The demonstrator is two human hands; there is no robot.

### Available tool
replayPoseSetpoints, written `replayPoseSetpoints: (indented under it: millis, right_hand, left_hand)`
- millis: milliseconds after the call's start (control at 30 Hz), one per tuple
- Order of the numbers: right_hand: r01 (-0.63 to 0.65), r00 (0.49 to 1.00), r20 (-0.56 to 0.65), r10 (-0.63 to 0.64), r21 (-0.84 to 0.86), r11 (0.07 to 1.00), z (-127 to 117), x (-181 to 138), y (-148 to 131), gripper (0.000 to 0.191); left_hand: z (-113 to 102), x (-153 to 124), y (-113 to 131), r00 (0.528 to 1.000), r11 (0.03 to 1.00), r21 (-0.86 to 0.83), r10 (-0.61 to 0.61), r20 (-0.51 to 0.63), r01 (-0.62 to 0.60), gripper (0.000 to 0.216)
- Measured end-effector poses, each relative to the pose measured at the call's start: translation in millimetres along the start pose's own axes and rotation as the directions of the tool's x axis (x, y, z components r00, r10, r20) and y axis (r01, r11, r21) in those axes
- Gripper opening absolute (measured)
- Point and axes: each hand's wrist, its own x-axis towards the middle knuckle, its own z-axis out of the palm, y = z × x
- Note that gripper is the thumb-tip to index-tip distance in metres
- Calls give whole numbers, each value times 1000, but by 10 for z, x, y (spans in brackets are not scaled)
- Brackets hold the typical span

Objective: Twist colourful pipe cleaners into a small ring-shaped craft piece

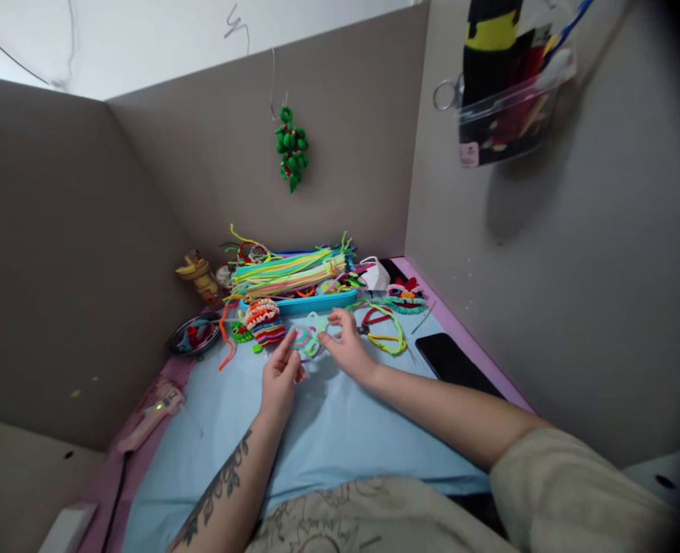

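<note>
My left hand point(280, 375) and my right hand point(346, 346) meet over a pale blue mat point(316, 430). Between them lies a small coil of pink, green and purple pipe cleaners point(308, 336). Both hands pinch its edges, the left from the near left side, the right from the right side. The fingers of each hand are curled onto the coil. My left forearm bears a dark tattoo.
A blue tray point(299, 301) heaped with coloured pipe cleaners stands behind the hands. Finished twisted pieces point(263, 321) lie to its left, a metal bowl point(193, 336) further left, a black phone point(455, 361) at right, a pink glue gun point(152, 415) at near left. Grey cardboard walls surround the desk.
</note>
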Motion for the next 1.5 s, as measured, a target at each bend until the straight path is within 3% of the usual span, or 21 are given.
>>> replayPoseSetpoints:
  millis: [33,100,167,333,533,667,1033,1333,1400,1500]
  right_hand:
    - [119,993,14,-118,-97,988,-33,-2,-22,33]
    - [358,929,179,-322,-231,904,-96,-5,-82,27]
    - [474,873,283,-396,-312,823,-134,-7,-139,23]
    - [554,827,373,-421,-405,728,-132,-2,-153,11]
    - [602,788,433,-438,-390,697,-117,18,-78,12]
    - [565,806,435,-401,-364,741,-96,20,-67,7]
    - [301,896,400,-194,-224,927,-96,145,2,7]
    - [326,925,269,-268,-199,924,-113,75,-58,3]
    - [244,940,273,-204,-119,963,-69,44,-41,3]
    - [-46,967,254,27,70,996,10,30,-12,12]
  left_hand:
    - [-14,11,-12,1000,1000,-17,3,-7,-3,57]
    - [-26,19,-27,1000,999,-38,0,2,0,57]
    - [-20,15,-33,1000,999,-40,-10,24,11,58]
    - [6,12,-64,998,999,0,-33,60,33,59]
    - [27,24,-126,994,998,26,-67,88,65,61]
    - [26,21,-154,995,997,58,-63,74,59,59]
    - [12,24,-163,991,990,115,-91,97,80,55]
    - [-25,42,-76,993,984,176,-10,-119,31,48]
    - [-29,34,-62,988,979,203,21,-153,10,47]
    - [-22,8,-53,985,964,265,64,-160,-20,44]
